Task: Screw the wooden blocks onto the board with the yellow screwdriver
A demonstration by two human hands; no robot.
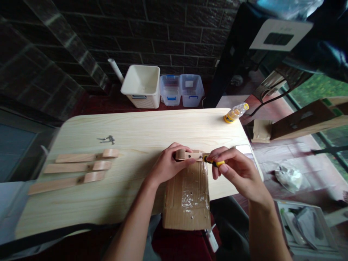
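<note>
- Bare forearms (pixel 137 226) reach in from the bottom edge, one on each side of the cardboard.
- Dark brick wall (pixel 168 30) closes off the far side.
- Pale wood-grained table (pixel 141 125) with rounded corners spreads across the middle.
- Brown cardboard (pixel 181 195), partly covered with shiny clear tape and marked with small holes, extends past the table's near edge.
- White tub (pixel 141 81) stands on the floor beyond the table.
- Two clear boxes (pixel 191 92) with blue handles stand side by side, just right of the tub.
- Three wooden strips (pixel 72 157), each with a curved end piece, lie roughly parallel on the left of the table.
- Right hand (pixel 235 163): thumb and fingers pinch the screwdriver's handle.
- Left hand (pixel 172 161): thumb in front and fingers behind, gripping the wooden piece at its curved end.
- Wooden piece (pixel 194 156) sits crosswise at the far end of the cardboard, between the two hands, dark round marks on its near face.
- Clear container (pixel 236 112) with yellow ends stands at the table's far right corner.
- Screwdriver (pixel 218 164), yellow and black, points left at the wooden piece; whether its tip touches, I cannot tell.
- Loose screws (pixel 111 139) lie in a small cluster beyond the strips.
</note>
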